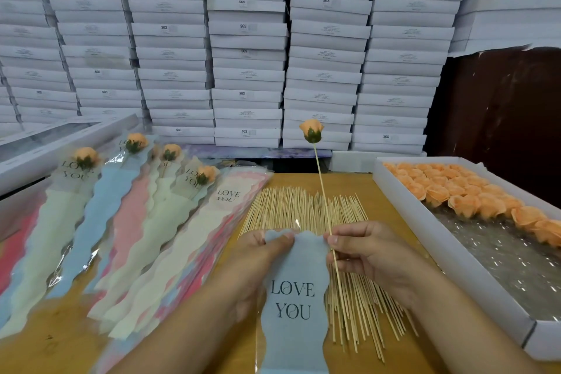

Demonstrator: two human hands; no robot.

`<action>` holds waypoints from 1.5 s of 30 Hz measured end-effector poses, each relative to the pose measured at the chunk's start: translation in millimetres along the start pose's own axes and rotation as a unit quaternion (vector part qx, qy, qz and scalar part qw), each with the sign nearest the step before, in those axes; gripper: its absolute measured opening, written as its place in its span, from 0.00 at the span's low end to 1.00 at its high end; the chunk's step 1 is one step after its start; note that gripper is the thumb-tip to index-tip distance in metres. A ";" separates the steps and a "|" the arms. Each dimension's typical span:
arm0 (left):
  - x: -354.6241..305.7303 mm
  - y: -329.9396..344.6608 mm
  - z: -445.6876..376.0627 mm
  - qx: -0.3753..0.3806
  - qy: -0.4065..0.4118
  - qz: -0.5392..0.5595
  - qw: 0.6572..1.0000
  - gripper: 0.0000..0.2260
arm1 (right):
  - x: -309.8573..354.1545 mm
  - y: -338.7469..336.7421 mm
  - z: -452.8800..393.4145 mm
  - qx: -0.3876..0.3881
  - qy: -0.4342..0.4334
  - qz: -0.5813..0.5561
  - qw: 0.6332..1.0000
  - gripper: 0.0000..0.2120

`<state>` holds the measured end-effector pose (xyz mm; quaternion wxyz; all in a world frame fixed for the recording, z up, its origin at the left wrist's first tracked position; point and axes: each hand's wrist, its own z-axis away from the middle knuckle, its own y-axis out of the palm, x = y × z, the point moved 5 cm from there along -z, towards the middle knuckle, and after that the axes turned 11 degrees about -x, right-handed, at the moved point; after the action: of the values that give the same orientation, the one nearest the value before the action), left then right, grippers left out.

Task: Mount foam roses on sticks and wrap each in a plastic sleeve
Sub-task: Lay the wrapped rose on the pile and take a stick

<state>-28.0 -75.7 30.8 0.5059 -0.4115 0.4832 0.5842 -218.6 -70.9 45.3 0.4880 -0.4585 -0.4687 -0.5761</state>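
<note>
Fig.: Mounted foam rose [311,130] on stick [324,200] held beside blue "LOVE YOU" sleeve [294,297], head view.

R hand [367,255] pinches the stick low on its length, rose up and tilted slightly away from the person; same hand's thumb touches the sleeve's top-right edge. L hand [261,258] grips the sleeve's top-left edge btwn thumb & fingers; sleeve lies lengthwise over the table [340,182], partly over the loose sticks pile [306,209]. Tray [403,200] w/ orange rose heads [455,191] at right. Finished wrapped roses [136,179] fanned at left, next to a stack of empty sleeves [212,231]. White boxes [246,55] stacked behind.
</note>
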 end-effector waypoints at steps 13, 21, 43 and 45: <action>5.9 -3.3 -3.4 -0.016 -0.011 0.009 1.000 0.06 | 6.8 -7.7 -2.3 -0.013 -0.029 -0.010 0.999 0.05; 5.2 -8.4 -4.9 -0.020 -0.005 -0.008 1.000 0.24 | 7.3 -8.3 -2.8 -0.028 -0.035 -0.011 0.999 0.06; 11.4 -9.8 -7.6 0.001 -0.028 -0.025 0.999 0.24 | 77.2 -1.0 -25.5 -0.163 -0.131 -0.044 0.977 0.03; 11.7 -9.5 -7.1 0.006 -0.028 -0.026 0.999 0.24 | 83.0 1.2 -27.3 -0.169 -0.140 -0.046 0.974 0.04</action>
<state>-20.5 -80.2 16.7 0.5363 -0.4047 0.4616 0.5792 -227.9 -109.0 123.4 0.3056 -0.5886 -0.4488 -0.5989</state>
